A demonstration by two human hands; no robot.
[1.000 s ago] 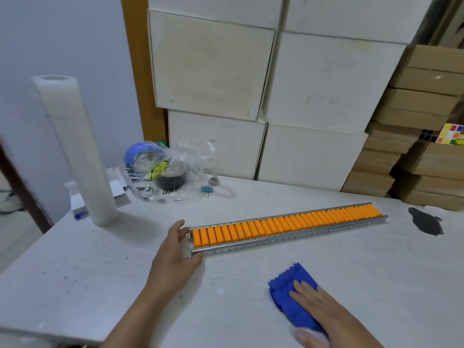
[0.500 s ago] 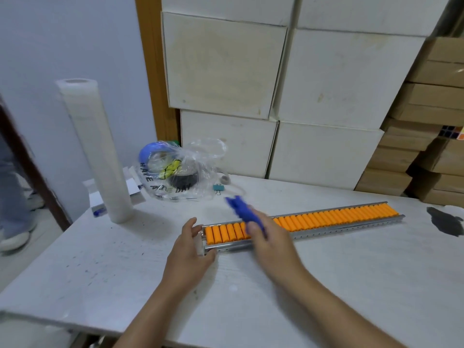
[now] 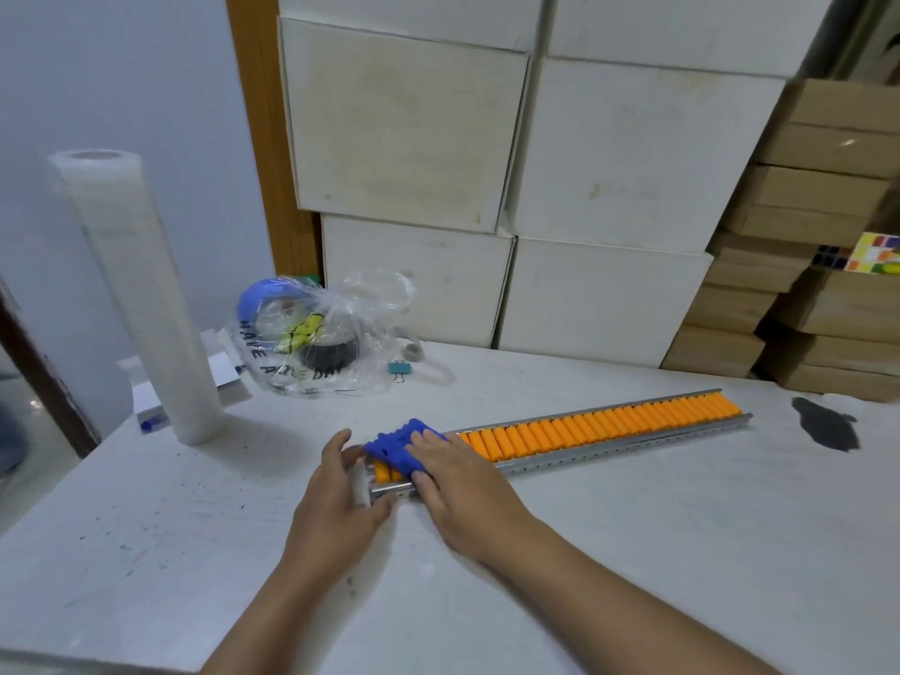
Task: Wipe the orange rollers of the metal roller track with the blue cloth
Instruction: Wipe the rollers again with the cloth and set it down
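Observation:
A long metal roller track (image 3: 633,443) with a row of orange rollers (image 3: 599,426) lies on the white table (image 3: 682,552), running from centre up to the right. My left hand (image 3: 341,499) grips the track's near left end. My right hand (image 3: 458,475) presses the blue cloth (image 3: 397,448) flat onto the leftmost rollers, fingers spread over it. The cloth covers several rollers; two orange ones show at the end beneath it.
An upright roll of clear film (image 3: 141,294) stands at the left. A clear plastic bag (image 3: 316,338) with tape rolls, a blue binder clip (image 3: 400,368), white boxes (image 3: 419,124) and brown cartons (image 3: 818,221) sit behind. A dark stain (image 3: 825,423) marks the table right.
My right hand lifted the blue cloth from the table's front, carried it over to the track and pressed it down on the left-end rollers. My left hand kept holding the track's end.

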